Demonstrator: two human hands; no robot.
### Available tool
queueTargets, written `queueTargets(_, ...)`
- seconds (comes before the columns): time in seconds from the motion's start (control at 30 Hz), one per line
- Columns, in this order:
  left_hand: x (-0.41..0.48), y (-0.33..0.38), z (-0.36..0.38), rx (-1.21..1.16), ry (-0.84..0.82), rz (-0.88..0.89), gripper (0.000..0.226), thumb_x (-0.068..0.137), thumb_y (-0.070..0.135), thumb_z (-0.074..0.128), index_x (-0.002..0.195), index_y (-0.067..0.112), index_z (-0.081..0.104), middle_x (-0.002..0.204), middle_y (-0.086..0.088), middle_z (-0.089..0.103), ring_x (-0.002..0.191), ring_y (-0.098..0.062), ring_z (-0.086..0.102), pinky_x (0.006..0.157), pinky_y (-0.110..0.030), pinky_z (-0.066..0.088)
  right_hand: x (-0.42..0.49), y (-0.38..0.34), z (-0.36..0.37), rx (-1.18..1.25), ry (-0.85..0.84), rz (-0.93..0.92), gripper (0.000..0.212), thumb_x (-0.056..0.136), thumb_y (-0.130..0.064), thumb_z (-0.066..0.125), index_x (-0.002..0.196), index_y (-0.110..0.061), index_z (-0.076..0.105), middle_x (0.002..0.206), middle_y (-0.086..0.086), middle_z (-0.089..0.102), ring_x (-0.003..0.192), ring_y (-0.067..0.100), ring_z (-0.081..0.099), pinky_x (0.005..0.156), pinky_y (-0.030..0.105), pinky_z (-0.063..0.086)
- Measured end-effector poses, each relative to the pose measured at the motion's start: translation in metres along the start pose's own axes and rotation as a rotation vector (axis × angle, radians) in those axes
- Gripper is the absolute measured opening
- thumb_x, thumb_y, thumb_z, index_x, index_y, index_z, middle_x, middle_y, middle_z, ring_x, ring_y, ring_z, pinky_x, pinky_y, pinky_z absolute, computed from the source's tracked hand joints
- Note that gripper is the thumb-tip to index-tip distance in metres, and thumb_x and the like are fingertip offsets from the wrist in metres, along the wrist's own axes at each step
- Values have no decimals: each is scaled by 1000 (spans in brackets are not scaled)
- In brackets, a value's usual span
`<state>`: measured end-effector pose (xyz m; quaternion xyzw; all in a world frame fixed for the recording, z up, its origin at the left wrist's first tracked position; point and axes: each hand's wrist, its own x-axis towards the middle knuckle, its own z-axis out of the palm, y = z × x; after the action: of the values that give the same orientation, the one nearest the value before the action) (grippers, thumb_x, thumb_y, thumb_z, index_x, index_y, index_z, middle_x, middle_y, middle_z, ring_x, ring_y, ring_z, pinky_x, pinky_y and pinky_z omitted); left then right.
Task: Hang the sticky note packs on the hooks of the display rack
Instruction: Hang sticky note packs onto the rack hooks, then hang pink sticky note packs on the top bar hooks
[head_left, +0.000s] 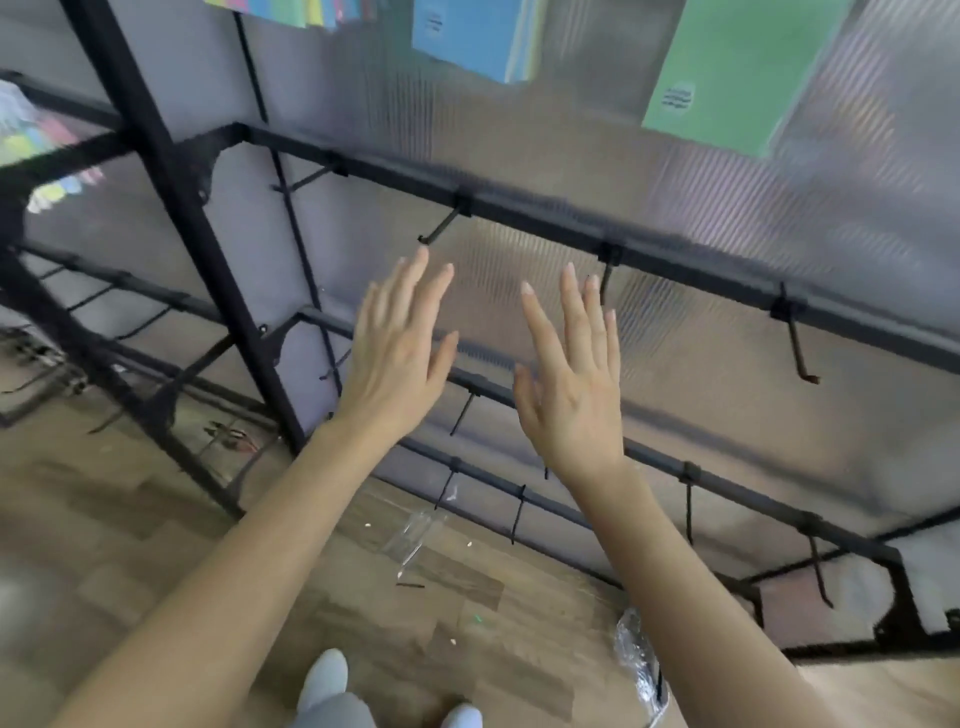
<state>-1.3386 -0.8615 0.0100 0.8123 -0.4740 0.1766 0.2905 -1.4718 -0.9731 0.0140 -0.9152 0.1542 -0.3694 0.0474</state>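
Note:
Both my hands are raised in front of the black display rack (545, 215), fingers straight and spread, holding nothing. My left hand (397, 353) has its fingertips just below a bare hook (441, 226) on the middle rail. My right hand (574, 374) is beside another bare hook (605, 275). Higher up hang a blue pack (467, 36), a green pack (737, 73) and a multicoloured pack (291, 10). More coloured packs (36, 150) hang blurred at the far left.
Lower rails carry several bare hooks, such as the one at the right (800, 348). Clear plastic wrap (415, 535) lies on the wooden floor, and more crumpled wrap (641, 660) is by my right forearm. My shoes (324, 675) show at the bottom.

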Motion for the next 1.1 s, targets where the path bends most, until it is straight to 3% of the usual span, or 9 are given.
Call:
queueTargets(0.17, -57, -48, -27, 61, -73, -139, 54, 91, 12, 52, 141, 8, 32, 150, -16, 25, 137, -32, 24, 110, -46, 18, -11, -48, 46, 104, -115, -50, 61, 86, -14, 48, 144, -14, 27, 151, 22, 22, 141, 38, 12, 112, 50, 18)
queueTargets(0.33, -108, -106, -57, 65, -82, -269, 54, 89, 9, 54, 139, 5, 36, 148, -18, 29, 135, -34, 27, 109, -51, 22, -19, -111, 91, 180, -234, -92, 68, 82, -7, 57, 144, -13, 30, 151, 20, 23, 140, 37, 14, 111, 51, 18)
queueTargets(0.53, -164, -184, -105, 81, -120, -405, 54, 91, 11, 52, 141, 8, 33, 150, -15, 24, 137, -32, 23, 110, -50, 20, -20, -209, 141, 251, -387, -140, 62, 85, -16, 46, 145, -13, 30, 152, 18, 23, 141, 35, 14, 112, 48, 14)
queueTargets(0.7, -209, -257, -154, 146, -141, -467, 57, 90, 15, 53, 142, 9, 30, 151, -14, 24, 139, -29, 22, 112, -47, 18, -18, -297, 183, 308, -420, -187, 66, 84, -7, 56, 145, -13, 31, 151, 17, 25, 141, 33, 16, 113, 45, 13)
queueTargets(0.83, -239, -303, -188, 199, -114, -556, 58, 88, 13, 56, 141, 9, 32, 149, -15, 26, 137, -31, 25, 110, -46, 20, -14, -356, 208, 362, -470, -250, 62, 84, -10, 48, 144, -11, 33, 150, 18, 27, 140, 35, 18, 113, 49, 15)
queueTargets(0.97, -256, -336, -207, 196, -89, -655, 59, 89, 14, 54, 142, 10, 30, 151, -13, 24, 137, -30, 22, 111, -42, 16, -3, -395, 228, 393, -506, -309, 64, 83, -8, 53, 144, -11, 32, 150, 19, 28, 140, 36, 17, 112, 46, 11)
queueTargets(1.1, -260, -363, -217, 224, -65, -669, 58, 87, 12, 57, 140, 7, 33, 146, -19, 30, 133, -36, 29, 109, -49, 26, 12, -422, 250, 414, -518, -332, 64, 84, -9, 53, 145, -11, 31, 149, 20, 28, 140, 38, 17, 112, 46, 9)
